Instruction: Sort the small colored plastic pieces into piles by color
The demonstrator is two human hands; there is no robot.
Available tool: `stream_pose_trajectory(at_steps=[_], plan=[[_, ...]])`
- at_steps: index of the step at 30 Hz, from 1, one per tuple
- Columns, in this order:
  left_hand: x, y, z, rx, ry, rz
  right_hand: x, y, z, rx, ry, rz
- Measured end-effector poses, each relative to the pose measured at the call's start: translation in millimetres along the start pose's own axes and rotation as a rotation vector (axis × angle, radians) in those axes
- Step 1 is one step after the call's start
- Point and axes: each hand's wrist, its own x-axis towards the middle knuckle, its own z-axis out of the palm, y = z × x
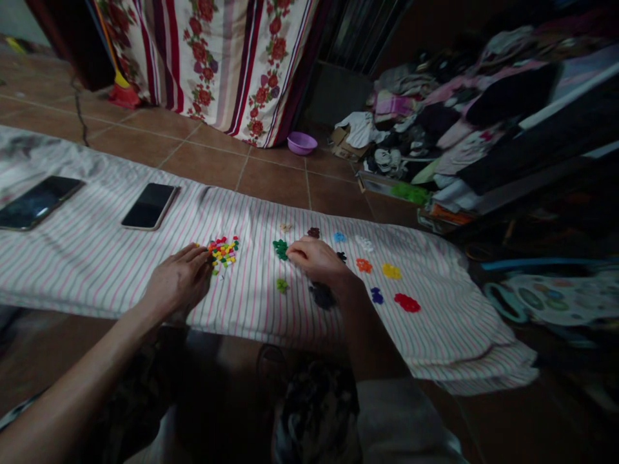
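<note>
My left hand (pixel 176 280) rests at the left edge of a pile of small mixed-colour pieces (pixel 223 252), fingers stretched out and touching it. My right hand (pixel 316 259) is closed in a pinch just right of a dark green pile (pixel 280 249); anything between its fingertips is hidden. Around it lie small single-colour piles: light green (pixel 282 285), beige (pixel 285 227), brown (pixel 314 232), light blue (pixel 339 237), white (pixel 364 243), orange (pixel 363 265), yellow (pixel 391 270), dark blue (pixel 376 296) and red (pixel 407 303). A black pile (pixel 342 256) and a dark grey pile (pixel 322 295) are partly covered by my right hand and forearm.
The pieces lie on a striped cloth (pixel 256 309) over a long narrow surface. Two phones, one nearer (pixel 150 206) and a larger dark one (pixel 39 203), lie at the left. Beyond are a purple basin (pixel 302 143), a floral curtain (pixel 217 64), a broom (pixel 123 90) and heaped clothes (pixel 449 122).
</note>
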Motion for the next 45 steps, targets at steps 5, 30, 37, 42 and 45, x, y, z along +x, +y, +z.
stream_pose_trajectory(at_steps=[5, 30, 37, 42, 45], plan=[[3.7, 8.2, -5.4, 0.028, -0.057, 0.006, -24.2, 30.9, -18.2, -0.014, -0.032, 0.099], [-1.6, 21.2, 5.3, 0.191, -0.029, 0.104, -97.1, 103.4, -11.0, 0.010, -0.133, 0.459], [-3.2, 19.0, 4.2, 0.142, -0.002, 0.082, -103.1, 105.4, -6.4, 0.065, -0.096, 0.416], [-0.9, 22.6, -3.0, 0.085, 0.026, 0.089, -110.7, 103.8, 0.4, 0.081, -0.036, 0.369], [1.3, 29.6, -11.4, 0.063, 0.036, 0.065, -116.9, 102.0, 6.7, 0.067, -0.006, 0.381]])
